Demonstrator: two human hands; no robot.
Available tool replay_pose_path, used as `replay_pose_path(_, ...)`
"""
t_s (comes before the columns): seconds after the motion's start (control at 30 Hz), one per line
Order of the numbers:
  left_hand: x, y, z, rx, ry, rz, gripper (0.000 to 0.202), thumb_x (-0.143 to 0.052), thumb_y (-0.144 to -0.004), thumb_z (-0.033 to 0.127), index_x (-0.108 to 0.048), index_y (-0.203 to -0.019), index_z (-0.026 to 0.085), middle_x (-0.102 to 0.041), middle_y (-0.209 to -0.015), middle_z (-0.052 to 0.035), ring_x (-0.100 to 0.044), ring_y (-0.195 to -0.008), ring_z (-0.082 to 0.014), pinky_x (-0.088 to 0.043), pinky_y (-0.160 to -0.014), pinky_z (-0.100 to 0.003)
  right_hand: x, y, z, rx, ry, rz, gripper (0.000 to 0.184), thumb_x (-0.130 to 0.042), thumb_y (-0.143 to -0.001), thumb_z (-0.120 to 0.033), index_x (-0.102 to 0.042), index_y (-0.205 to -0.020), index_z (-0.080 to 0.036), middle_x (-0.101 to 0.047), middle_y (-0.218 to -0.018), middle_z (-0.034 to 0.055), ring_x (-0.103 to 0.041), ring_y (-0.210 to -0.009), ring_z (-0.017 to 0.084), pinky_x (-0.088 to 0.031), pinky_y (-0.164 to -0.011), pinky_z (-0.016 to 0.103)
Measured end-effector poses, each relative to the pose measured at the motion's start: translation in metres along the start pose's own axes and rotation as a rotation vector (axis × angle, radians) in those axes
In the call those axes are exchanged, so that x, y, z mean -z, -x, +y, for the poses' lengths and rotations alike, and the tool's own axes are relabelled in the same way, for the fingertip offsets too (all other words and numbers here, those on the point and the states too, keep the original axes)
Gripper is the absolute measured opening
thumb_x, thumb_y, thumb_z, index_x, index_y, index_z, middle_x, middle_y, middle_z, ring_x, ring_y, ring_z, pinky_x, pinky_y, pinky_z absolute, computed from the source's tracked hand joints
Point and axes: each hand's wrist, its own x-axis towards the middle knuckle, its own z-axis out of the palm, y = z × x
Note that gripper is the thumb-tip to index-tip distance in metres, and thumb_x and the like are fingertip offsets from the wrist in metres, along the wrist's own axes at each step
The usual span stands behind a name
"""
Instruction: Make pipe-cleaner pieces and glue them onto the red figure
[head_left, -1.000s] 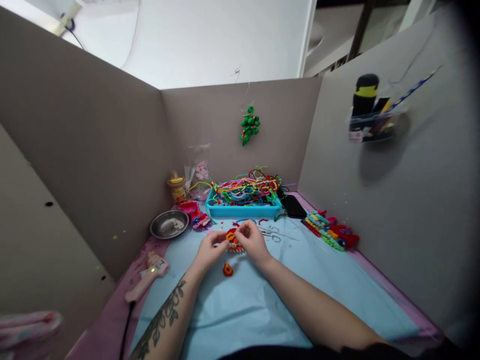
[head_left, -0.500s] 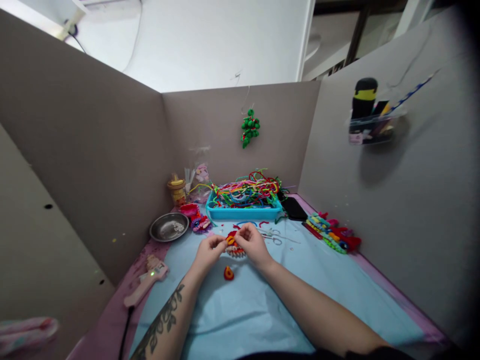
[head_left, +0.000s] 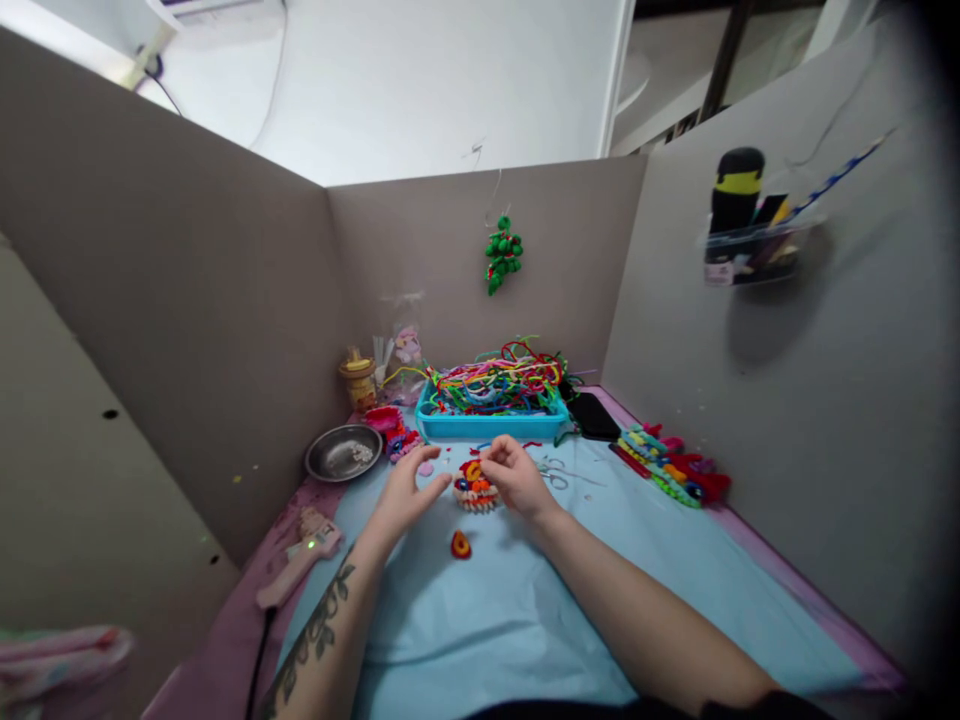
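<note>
My left hand [head_left: 407, 490] is open, thumb and fingers apart, just left of a fuzzy pipe-cleaner figure [head_left: 478, 493] in red, orange and pale pink. On the figure's other side, my right hand [head_left: 514, 477] pinches a small orange-and-red pipe-cleaner loop [head_left: 473, 470]. The loop overlaps the figure's top; whether it touches cannot be made out. A second teardrop-shaped red-and-orange loop [head_left: 460, 545] lies on the blue cloth [head_left: 495, 620], nearer to me. Scissors [head_left: 556, 474] lie behind my right hand, partly covered.
A blue tray [head_left: 495, 427] heaped with pipe cleaners stands at the back. To the left are a metal bowl [head_left: 326, 461] and a pink glue gun [head_left: 296, 575] with a green light and cord. A phone [head_left: 595, 415] and finished fuzzy pieces [head_left: 667, 465] lie right. Grey panels [head_left: 480, 200] enclose the table.
My left hand has let go of the orange loop, opened and moved left. The right hand still pinches it, and more of the figure shows. The view has shifted slightly.
</note>
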Motion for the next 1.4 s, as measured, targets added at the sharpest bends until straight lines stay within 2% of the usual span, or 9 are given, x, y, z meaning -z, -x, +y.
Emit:
replay_pose_path(0.17,0.018,-0.013,0.036,-0.236,-0.474,-0.020,0.031,-0.065,-0.072,0.028,-0.062,-0.101,0.020,-0.062,-0.106,-0.0102,-0.051,-0.105,-0.0271,-0.038,-0.091,-0.039,-0.009,0.012,-0.008,-0.069,-0.155,-0.273,0.043,-0.077,-0.054,-0.039,-0.043,-0.074,-0.023,-0.057,-0.063,-0.0037,-0.053,-0.054,0.014,-0.045,-0.061,0.033)
replay_pose_path(0.33,0.010,-0.023,0.054,-0.291,-0.519,-0.103,0.028,-0.063,-0.074,0.029,-0.062,-0.100,0.020,-0.063,-0.102,-0.0083,-0.054,-0.098,-0.0247,-0.040,-0.085,-0.034,-0.016,0.019,-0.011,-0.058,-0.096,-0.263,0.050,-0.074,-0.049,-0.053,-0.040,-0.072,-0.024,-0.053,-0.057,-0.0037,-0.049,-0.048,0.014,-0.044,-0.056,0.034)
replay_pose_path(0.57,0.031,-0.025,0.012,-0.197,-0.544,-0.057,0.019,-0.058,-0.078,0.032,-0.066,-0.089,0.019,-0.066,-0.093,-0.0098,-0.058,-0.088,-0.0243,-0.042,-0.078,-0.033,0.006,0.001,-0.022,-0.008,-0.147,-0.081,0.041,-0.074,-0.054,-0.041,-0.044,-0.075,-0.025,-0.054,-0.065,-0.0036,-0.054,-0.057,0.015,-0.044,-0.058,0.031)
replay_pose_path(0.73,0.050,-0.026,-0.012,-0.132,-0.348,0.229,0.018,-0.047,-0.075,0.015,-0.062,-0.067,0.018,-0.064,-0.102,-0.0091,-0.054,-0.101,-0.0255,-0.037,-0.091,-0.038,0.018,-0.015,-0.010,0.094,0.081,0.165,0.028,-0.069,-0.059,-0.026,-0.047,-0.074,-0.022,-0.055,-0.066,-0.0042,-0.052,-0.058,0.012,-0.042,-0.060,0.026)
replay_pose_path(0.8,0.042,-0.025,-0.009,-0.075,-0.050,0.275,0.023,-0.040,-0.080,0.021,-0.059,-0.068,0.018,-0.064,-0.102,-0.0078,-0.056,-0.099,-0.0227,-0.041,-0.088,-0.035,0.017,-0.016,-0.004,0.144,0.250,0.226,0.023,-0.066,-0.061,-0.025,-0.048,-0.073,-0.021,-0.054,-0.064,-0.0039,-0.051,-0.059,0.013,-0.042,-0.060,0.026)
replay_pose_path(0.9,0.014,-0.021,0.001,0.035,0.278,0.123,0.029,-0.033,-0.085,0.031,-0.059,-0.085,0.018,-0.065,-0.099,-0.0063,-0.059,-0.088,-0.0191,-0.047,-0.072,-0.030,0.014,-0.012,0.000,0.204,0.434,0.218,0.015,-0.060,-0.066,-0.024,-0.049,-0.076,-0.021,-0.054,-0.067,-0.0027,-0.050,-0.061,0.013,-0.042,-0.061,0.026)
replay_pose_path(1.0,-0.015,-0.013,0.007,0.023,0.139,0.028,0.013,-0.055,-0.073,0.027,-0.063,-0.074,0.017,-0.066,-0.090,-0.0070,-0.058,-0.088,-0.0205,-0.045,-0.068,-0.028,0.009,-0.005,0.000,0.246,0.540,0.169,0.011,-0.056,-0.069,-0.022,-0.050,-0.078,-0.020,-0.054,-0.070,-0.0016,-0.050,-0.064,0.014,-0.042,-0.064,0.027)
replay_pose_path(1.1,-0.031,-0.007,0.004,0.051,0.185,-0.031,0.029,-0.060,-0.067,0.023,-0.066,-0.094,0.017,-0.066,-0.098,-0.0080,-0.059,-0.081,-0.0185,-0.045,-0.062,-0.026,0.007,-0.002,0.001,0.247,0.567,0.139,0.011,-0.056,-0.070,-0.021,-0.050,-0.079,-0.021,-0.055,-0.071,-0.0012,-0.051,-0.066,0.014,-0.043,-0.064,0.027)
replay_pose_path(1.4,-0.033,0.001,0.000,0.148,0.250,-0.087,0.019,-0.061,-0.069,0.032,-0.070,-0.071,0.016,-0.069,-0.071,-0.0053,-0.059,-0.069,-0.0189,-0.044,-0.062,-0.027,0.001,0.000,0.007,0.196,0.499,0.096,0.015,-0.055,-0.068,-0.021,-0.048,-0.081,-0.021,-0.053,-0.067,-0.0026,-0.052,-0.062,0.014,-0.042,-0.061,0.027)
